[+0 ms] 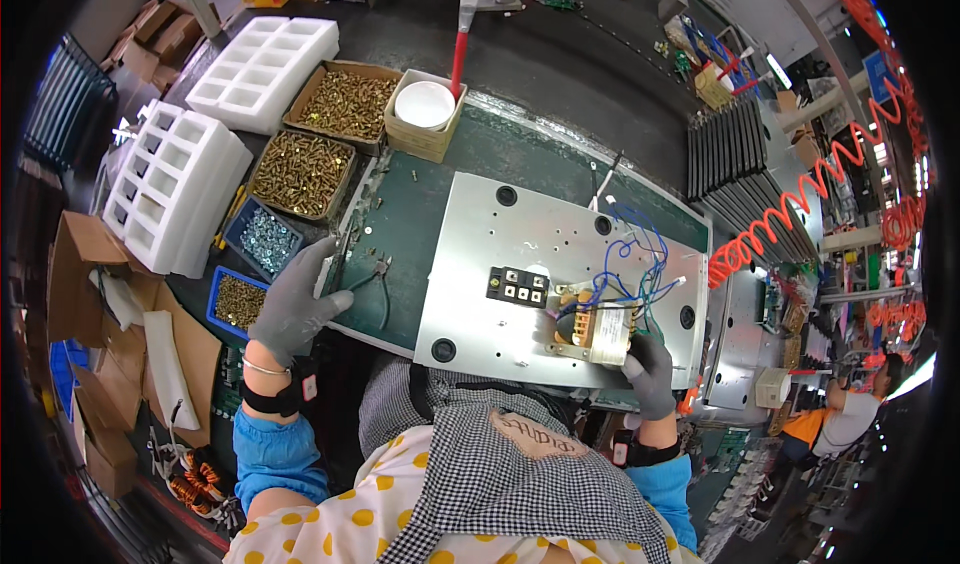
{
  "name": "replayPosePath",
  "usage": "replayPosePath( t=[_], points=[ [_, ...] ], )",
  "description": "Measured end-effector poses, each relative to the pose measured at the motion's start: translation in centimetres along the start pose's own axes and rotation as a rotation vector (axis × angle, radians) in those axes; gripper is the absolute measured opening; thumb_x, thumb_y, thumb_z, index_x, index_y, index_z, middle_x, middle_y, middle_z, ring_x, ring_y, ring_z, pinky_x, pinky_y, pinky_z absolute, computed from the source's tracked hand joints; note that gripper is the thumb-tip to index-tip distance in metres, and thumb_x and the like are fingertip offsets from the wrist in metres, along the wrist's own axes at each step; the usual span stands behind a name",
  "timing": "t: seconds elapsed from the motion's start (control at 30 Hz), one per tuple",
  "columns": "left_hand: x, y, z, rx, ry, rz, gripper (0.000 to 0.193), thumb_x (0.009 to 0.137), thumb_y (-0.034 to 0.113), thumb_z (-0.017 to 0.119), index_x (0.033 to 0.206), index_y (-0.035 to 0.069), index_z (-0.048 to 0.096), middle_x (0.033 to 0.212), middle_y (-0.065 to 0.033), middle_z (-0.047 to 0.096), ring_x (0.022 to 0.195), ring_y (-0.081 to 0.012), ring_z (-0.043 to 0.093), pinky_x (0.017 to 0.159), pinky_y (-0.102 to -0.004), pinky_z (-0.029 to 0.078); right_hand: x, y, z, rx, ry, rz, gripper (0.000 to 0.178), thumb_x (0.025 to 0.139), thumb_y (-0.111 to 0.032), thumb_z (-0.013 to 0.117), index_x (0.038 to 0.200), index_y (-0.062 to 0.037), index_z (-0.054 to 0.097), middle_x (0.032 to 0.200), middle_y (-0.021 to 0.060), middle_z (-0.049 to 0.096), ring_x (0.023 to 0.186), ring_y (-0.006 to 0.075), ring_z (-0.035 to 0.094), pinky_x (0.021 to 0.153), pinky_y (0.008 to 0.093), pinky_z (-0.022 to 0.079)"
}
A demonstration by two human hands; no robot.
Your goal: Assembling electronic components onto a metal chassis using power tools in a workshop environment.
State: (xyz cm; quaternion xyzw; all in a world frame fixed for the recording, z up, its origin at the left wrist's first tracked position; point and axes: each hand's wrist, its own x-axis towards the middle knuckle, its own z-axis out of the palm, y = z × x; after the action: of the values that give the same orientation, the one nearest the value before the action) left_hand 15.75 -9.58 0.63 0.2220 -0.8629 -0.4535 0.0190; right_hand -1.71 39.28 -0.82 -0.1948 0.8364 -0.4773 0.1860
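A silver metal plate [470, 234] with black round feet lies in front of me on the green bench. On it sits a black terminal block [517, 287]. Beside the block is a transformer [607, 334] with a pale wrapped core, orange winding and loose blue, green and white wires [625, 254]. My right hand [650, 374], grey-gloved, grips the transformer at its near right corner; some fingers are hidden. My left hand [295, 304], also gloved, is open at the bench's left edge, thumb apart from the fingers. Nearby, a pair of pliers [384, 276] lies on the bench.
Screw boxes [300, 174], blue bins [262, 239] and white foam trays [180, 189] stand left. A white tub [425, 105] and red-handled brush [461, 59] stand at the back. A red coiled hose [770, 219] hangs right, near stacked panels [735, 154]. Another person [845, 419] is far right.
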Motion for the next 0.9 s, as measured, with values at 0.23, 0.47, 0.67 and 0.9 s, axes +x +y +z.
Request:
replayPosePath(
  t=[0.23,0.47,0.67,0.9],
  points=[
    [1.9,-1.3,-3.2,0.073,-0.044,-0.088,0.062,0.075,0.013,0.07,0.133,0.004,0.049,0.124,-0.0141,0.058,0.119,-0.0268,0.054,0.102,-0.0338,0.041,-0.4,-0.2,0.1,0.243,0.051,0.077,0.077,0.082,-0.038,0.07,0.137,0.0052,0.039,0.128,0.0148,0.052,0.117,0.0249,0.053,0.102,0.0385,0.04],
    [6.3,-3.7,-9.1,0.417,0.196,-0.209,0.056,0.075,0.028,0.07,0.124,0.006,0.053,0.118,-0.0185,0.061,0.114,-0.0351,0.056,0.096,-0.042,0.045,-0.8,0.9,0.1,0.187,0.128,0.084,0.063,0.081,-0.031,0.069,0.129,0.0052,0.05,0.124,0.0117,0.052,0.114,0.0218,0.051,0.098,0.0354,0.04],
    [14.3,-3.6,-7.8,0.493,0.146,0.006,0.056,0.072,0.027,0.069,0.122,0.006,0.056,0.115,-0.0216,0.062,0.11,-0.0367,0.058,0.093,-0.0425,0.047,0.1,-1.8,1.5,0.235,0.174,0.047,0.066,0.081,-0.032,0.071,0.13,0.0041,0.047,0.124,0.0115,0.051,0.113,0.0211,0.051,0.098,0.0357,0.041],
    [26.2,-1.5,-4.0,0.547,0.014,0.045,0.042,0.073,0.02,0.065,0.111,0.004,0.061,0.112,-0.022,0.064,0.108,-0.0373,0.06,0.094,-0.042,0.048,-1.1,1.9,1.2,0.196,0.199,-0.005,0.066,0.079,-0.029,0.073,0.131,0.0015,0.045,0.129,0.0141,0.045,0.117,0.0245,0.049,0.099,0.0372,0.041]
  ],
)
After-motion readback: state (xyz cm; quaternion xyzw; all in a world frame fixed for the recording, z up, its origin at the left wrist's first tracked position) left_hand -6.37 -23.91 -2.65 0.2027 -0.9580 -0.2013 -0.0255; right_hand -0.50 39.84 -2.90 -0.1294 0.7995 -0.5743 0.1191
